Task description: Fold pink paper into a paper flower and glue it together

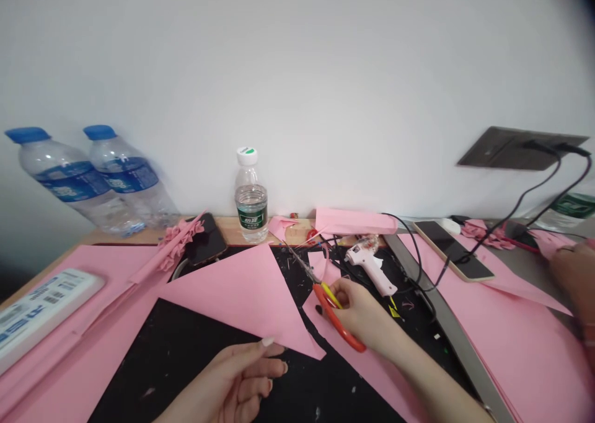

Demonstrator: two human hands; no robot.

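Observation:
My left hand (244, 376) pinches the lower edge of a pointed piece of pink paper (242, 293), thumb on top and fingers beneath. The paper lies over a black mat (195, 367). In my right hand (357, 311) is a pair of scissors (337, 324) with red and yellow handles. Their blades (302, 262) point away from me, just right of the paper, and look slightly apart. Under my right wrist lies another strip of pink paper (390, 379), partly hidden by the arm.
A white glue gun (374, 268) lies beyond my right hand among black cords. A small water bottle (251, 206) stands by the wall; two larger bottles (134, 187) lean at left. Phones (453, 249) and a white box (41, 311) flank the mat. Another person's hand (574, 274) is at far right.

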